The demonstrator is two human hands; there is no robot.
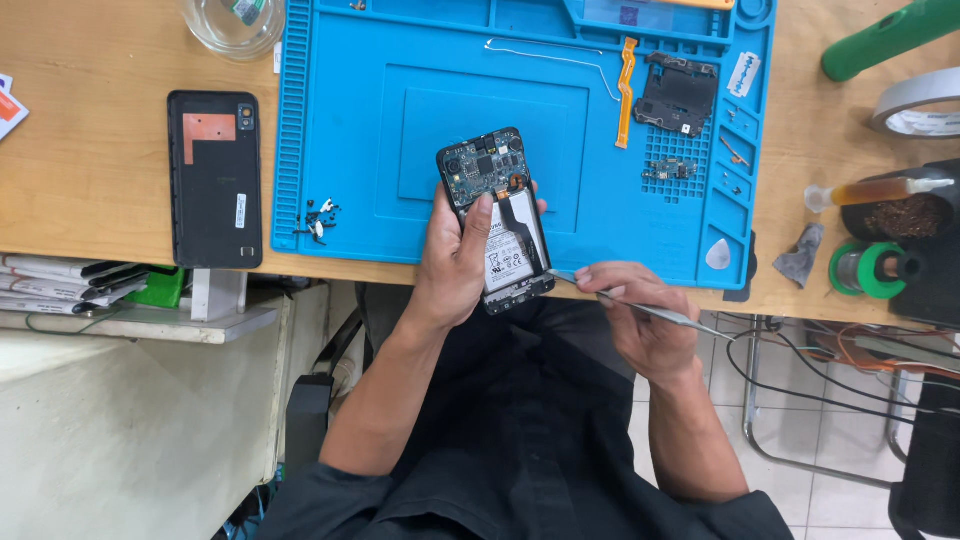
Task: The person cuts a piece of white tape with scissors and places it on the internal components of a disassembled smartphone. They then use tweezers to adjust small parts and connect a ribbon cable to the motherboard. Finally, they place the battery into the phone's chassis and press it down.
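— Black and bare-backed, that opened phone (497, 220): where is it?

— In the left hand (455, 262), held over the near edge of the blue silicone work mat (350, 150), above the person's lap. The fingers are wrapped round its left side and the thumb lies across the battery, so the hand is closed on it. Circuit board at the top end, white-labelled battery below.

— And the other hand?

— The right hand (635, 310) pinches a thin metal pry tool (640, 305); its tip touches the phone's lower right edge. Fingers closed on the tool.

— What sits in the mat's compartments?

— Along the right side, a small circuit board (668, 170) lies on the gridded patch, and a few tiny parts rest in the little square cells beside it. A razor blade (743, 72) is near the top right corner and a pale triangular pick (718, 255) in the bottom right. A black plastic frame piece (680, 95) and an orange flex cable (626, 90) lie on the flat part. Loose screws (318, 218) are clustered at the left edge.

— Off the mat?

— The phone's black back cover (215, 180) lies on the wooden desk (90, 150) to the left. A clear glass bowl (233, 22) stands at the top with something small in it; I cannot tell what. On the right, a syringe (875, 190) of amber liquid rests across a dark pot (905, 215) of brown material, near a green solder spool (872, 268) and a roll of tape (920, 105).
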